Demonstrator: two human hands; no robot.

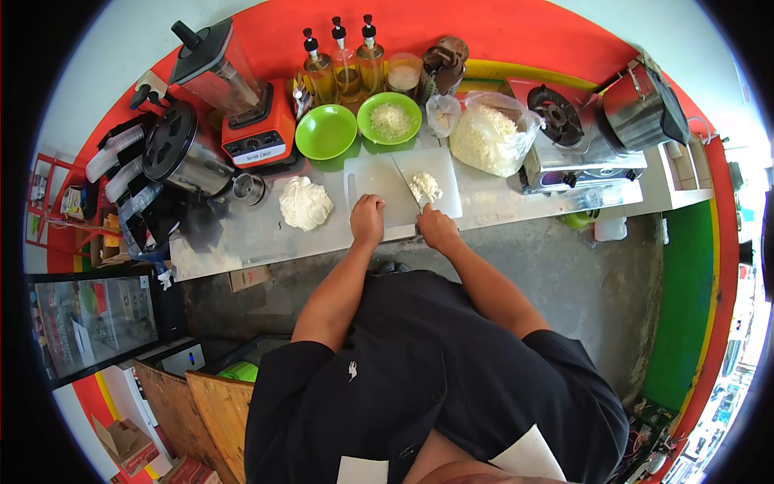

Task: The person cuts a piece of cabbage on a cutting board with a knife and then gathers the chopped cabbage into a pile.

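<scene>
My right hand point(438, 227) is closed around the handle of a knife point(407, 179), whose blade points away from me across the white cutting board point(375, 173). Just right of the blade lies a small heap of chopped white food point(427, 187). My left hand point(368, 219) rests curled at the board's near left edge; its fingertips are hidden, and I cannot tell if anything is in them. To the left of the board sits a white cabbage-like head point(305, 203) on the metal counter point(226, 242).
Behind the board stand a green bowl point(326, 132), another green bowl point(409, 114) of shredded food, and a clear bag point(493, 137) of white pieces. A red blender point(258, 133) and steel pot point(189, 149) are left; a gas stove point(576, 153) is right. Oil bottles point(347, 73) line the wall.
</scene>
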